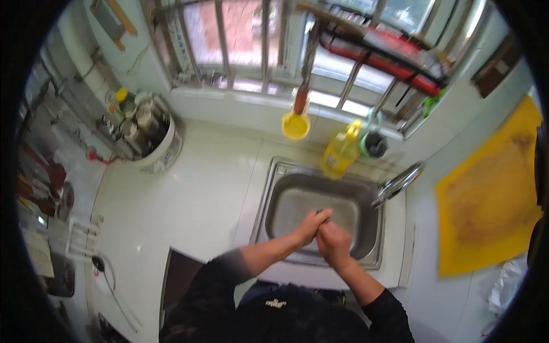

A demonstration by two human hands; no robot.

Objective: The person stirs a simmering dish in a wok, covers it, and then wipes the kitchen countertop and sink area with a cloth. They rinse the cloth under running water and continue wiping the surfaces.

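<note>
My left hand [312, 227] and my right hand [334, 243] are together over the stainless steel sink [260, 214]. Between them a small dark thing [324, 218] shows at the fingers; what it is, and which hand grips it, I cannot tell. The right hand's fingers are curled and partly hidden. Beyond the hands, a chrome faucet [399, 184] reaches over the sink's right side. A bottle of yellow liquid [342, 150] with a yellow cap stands at the sink's back edge, beside a green holder with a dark scouring pad [376, 143].
A white bucket [165, 150] with metal containers stands at the back left. A yellow ladle [296, 125] hangs by the barred window. A yellow sheet [489, 201] covers part of the right wall. A white wire rack [81, 238] and a cable lie at the left.
</note>
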